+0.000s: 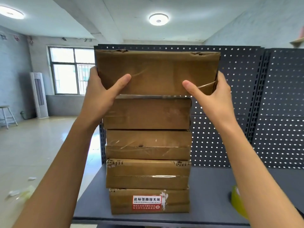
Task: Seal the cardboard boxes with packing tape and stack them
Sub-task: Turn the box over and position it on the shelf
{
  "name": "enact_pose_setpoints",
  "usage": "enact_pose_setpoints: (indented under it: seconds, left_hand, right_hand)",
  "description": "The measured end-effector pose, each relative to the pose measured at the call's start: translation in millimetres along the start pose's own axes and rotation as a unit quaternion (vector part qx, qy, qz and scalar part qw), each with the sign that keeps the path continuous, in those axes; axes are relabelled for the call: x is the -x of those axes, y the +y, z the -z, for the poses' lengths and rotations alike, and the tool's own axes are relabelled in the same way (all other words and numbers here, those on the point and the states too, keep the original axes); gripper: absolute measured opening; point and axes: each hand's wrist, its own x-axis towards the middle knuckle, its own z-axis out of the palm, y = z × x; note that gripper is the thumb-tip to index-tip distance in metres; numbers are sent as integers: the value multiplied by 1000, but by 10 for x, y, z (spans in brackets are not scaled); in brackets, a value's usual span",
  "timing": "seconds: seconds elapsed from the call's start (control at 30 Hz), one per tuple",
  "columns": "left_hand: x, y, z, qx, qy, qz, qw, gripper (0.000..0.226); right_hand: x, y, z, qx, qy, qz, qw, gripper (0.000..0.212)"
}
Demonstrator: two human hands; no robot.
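Observation:
I hold a taped brown cardboard box [157,69] up at head height, just above a stack of several sealed cardboard boxes [148,155]. My left hand [102,94] grips its left side with the thumb across the near face. My right hand [209,94] grips its right side the same way. The held box is wider than the stack and tilts its face toward me. A narrow gap shows between it and the stack's top box [147,112]. The bottom box [148,201] carries a red and white label.
The stack stands on a dark grey shelf [210,191] backed by a perforated panel [238,112]. A yellow-green tape roll [237,201] lies at the shelf's right, partly behind my right forearm. A stool [6,115] and scraps of litter [21,193] are on the floor at left.

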Motion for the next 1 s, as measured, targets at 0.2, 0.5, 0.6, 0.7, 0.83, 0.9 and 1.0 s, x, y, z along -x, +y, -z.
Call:
enact_pose_setpoints:
  seconds: [0.2,0.5,0.6,0.7,0.83,0.9,1.0]
  left_hand:
    - [574,31,-53,46,23,-26,998,65]
    - [875,201,-100,65,17,-68,995,81]
    - [949,206,-164,75,10,-73,994,80]
    - [1036,224,-298,77,-5,-77,994,81]
    - [1160,330,-559,83,-12,-86,993,79]
    - [1223,418,-727,84,-16,-90,992,79]
    - [1321,551,-997,91,-30,-92,991,77]
  right_hand:
    - [522,42,326,-18,27,10,999,64]
    - [779,-13,626,-38,53,27,997,70]
    - [857,10,750,-38,64,29,997,71]
    - [929,69,906,-31,76,19,996,76]
    - [983,191,1188,-37,92,12,995,71]
    - [975,272,1359,-41,98,12,994,66]
    - [929,444,1637,-52,106,13,993,68]
